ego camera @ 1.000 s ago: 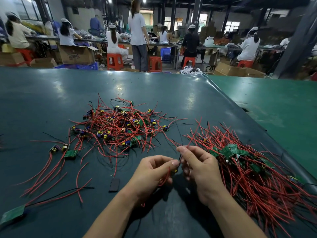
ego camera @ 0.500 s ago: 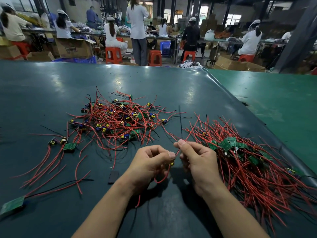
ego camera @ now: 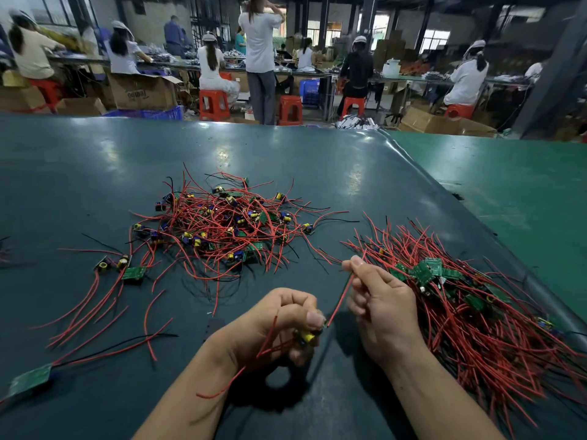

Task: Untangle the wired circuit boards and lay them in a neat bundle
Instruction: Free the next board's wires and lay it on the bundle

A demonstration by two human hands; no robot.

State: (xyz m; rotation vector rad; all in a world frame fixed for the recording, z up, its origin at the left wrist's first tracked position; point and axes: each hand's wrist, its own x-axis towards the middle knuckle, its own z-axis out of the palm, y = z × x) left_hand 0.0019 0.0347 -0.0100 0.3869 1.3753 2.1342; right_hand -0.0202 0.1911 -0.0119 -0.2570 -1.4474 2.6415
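Red wire (ego camera: pixel 339 301) runs taut between both hands, held just above the dark green table (ego camera: pixel 95 173). Left hand (ego camera: pixel 279 325) at about 6 o'clock in view: fingers curled closed around a small circuit board (ego camera: pixel 306 337) with a yellow part on it; several loose red leads trail out below the palm toward 7 o'clock. Right hand (ego camera: pixel 381 309) just beside it at 5 o'clock: thumb and forefinger pinched closed on the upper end of the same wire, remaining fingers curled in.

Tangled pile (ego camera: pixel 222 230) of boards and red and black wires lies at 12 o'clock from the hands, well apart from them. Boards there point every way; wires cross over each other.

Sorted bundle (ego camera: pixel 460 300) lies at 3 o'clock, touching the right wrist side. Green boards are grouped near its top, and the wires fan mostly toward 5 o'clock.

Strays at 9 o'clock: one green board (ego camera: pixel 134 273) with two round parts beside it, long red wires trailing toward 7 o'clock. Another flat board (ego camera: pixel 30 379) sits at 8 o'clock near the frame edge, with red and black wires attached.
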